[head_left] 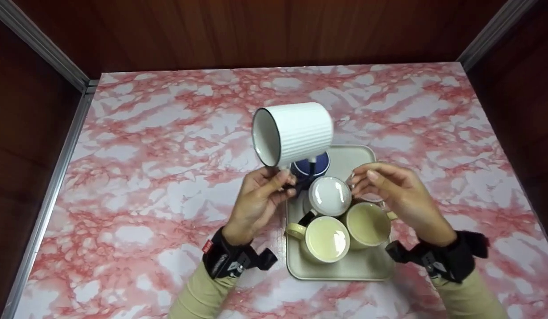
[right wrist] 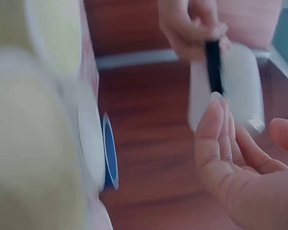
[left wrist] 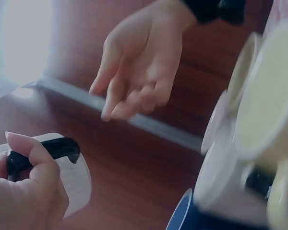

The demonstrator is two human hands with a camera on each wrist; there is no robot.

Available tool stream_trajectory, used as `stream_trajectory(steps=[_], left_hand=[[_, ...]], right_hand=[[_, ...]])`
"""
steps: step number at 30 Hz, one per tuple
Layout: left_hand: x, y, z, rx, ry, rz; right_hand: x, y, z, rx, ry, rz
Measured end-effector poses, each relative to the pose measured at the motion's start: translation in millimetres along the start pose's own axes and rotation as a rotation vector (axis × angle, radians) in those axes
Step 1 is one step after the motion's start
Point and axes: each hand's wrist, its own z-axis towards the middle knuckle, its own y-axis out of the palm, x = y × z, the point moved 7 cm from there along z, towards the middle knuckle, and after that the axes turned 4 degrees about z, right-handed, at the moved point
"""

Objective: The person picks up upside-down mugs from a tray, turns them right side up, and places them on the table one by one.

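Note:
Tilted on its side in the air, a white ribbed mug (head_left: 302,133) with a dark rim hangs over the far left part of the tray. My left hand (head_left: 257,201) grips its black handle (left wrist: 62,147), thumb and fingers curled round it. My right hand (head_left: 402,195) hovers above the tray's right side, fingers loosely bent and holding nothing. In the right wrist view its fingertips appear close to the mug; whether they touch cannot be told. Below the hands stand a white mug (head_left: 330,196), a dark blue mug (head_left: 312,165) and two pale yellow mugs (head_left: 327,239).
The mugs stand close together on a beige rectangular tray (head_left: 351,155). A pinkish rim (head_left: 373,197) shows partly under the right hand. The tray lies on a red-and-white marbled table (head_left: 167,177), with dark wooden panels (head_left: 274,35) around it.

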Motion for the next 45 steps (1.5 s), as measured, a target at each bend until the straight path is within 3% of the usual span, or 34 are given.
stream_trajectory(steps=[5, 15, 21, 28, 32, 39, 45], left_hand=[[15.3, -33.0, 3.9, 0.133, 0.038, 0.075], [26.2, -109.6, 17.0, 0.459, 0.056, 0.268], [28.4, -145.8, 19.1, 0.577, 0.079, 0.292], [32.1, -173.9, 19.7, 0.693, 0.092, 0.362], [31.2, -186.9, 21.3, 0.737, 0.057, 0.407], [31.6, -200.9, 25.8, 0.763, 0.005, 0.432], [42.1, -201.1, 31.5, 0.751, 0.054, 0.55]], right_hand=[[-13.8, -35.8, -6.0, 0.134, -0.06, -0.164], [-7.8, -89.6, -17.7, 0.178, -0.053, 0.002], [9.0, -117.7, -21.2, 0.28, 0.04, -0.067], [24.4, -133.7, -25.0, 0.31, 0.11, -0.078], [27.0, -135.7, -26.0, 0.31, 0.116, -0.086], [28.5, -135.2, -26.3, 0.313, 0.13, -0.089], [27.6, -135.3, -27.1, 0.314, 0.117, -0.094]])
